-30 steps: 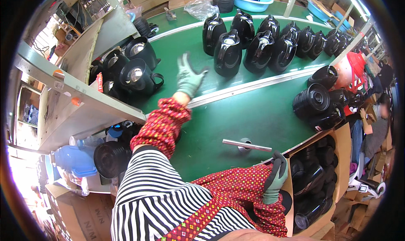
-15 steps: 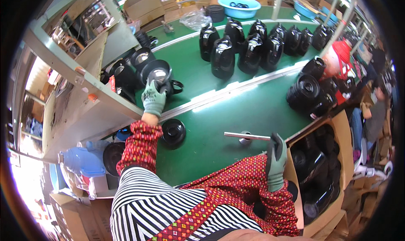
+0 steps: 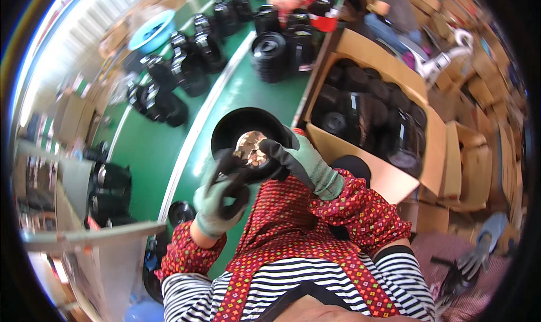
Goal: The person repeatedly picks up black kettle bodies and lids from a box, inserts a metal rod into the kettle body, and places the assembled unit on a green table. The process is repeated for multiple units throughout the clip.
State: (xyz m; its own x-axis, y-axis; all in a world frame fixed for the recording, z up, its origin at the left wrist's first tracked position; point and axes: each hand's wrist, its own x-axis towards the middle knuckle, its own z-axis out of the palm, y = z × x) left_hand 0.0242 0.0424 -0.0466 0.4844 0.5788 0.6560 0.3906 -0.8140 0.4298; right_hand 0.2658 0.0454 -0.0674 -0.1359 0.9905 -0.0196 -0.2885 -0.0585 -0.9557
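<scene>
A round black jug body, with a loop handle and a shiny metallic part inside its mouth, is held above the green table. My left hand, in a grey-green glove with dark fingers, is closed around the handle side. From the right, my right hand grips the rim, its dark fingertips reaching over the opening toward the shiny part. I cannot see the metal rod now. A round black lid lies on the table beyond my left wrist.
Black jugs stand in rows beyond a white rail. A stack of black rings stands nearer. At right is an open cardboard box full of black parts. Another person's gloved hand is at lower right. A blue basin sits far left.
The view has turned right. My left hand has brought a black jug from the left of the table to in front of me. My right hand, earlier holding a metal rod, is now on the jug's rim.
</scene>
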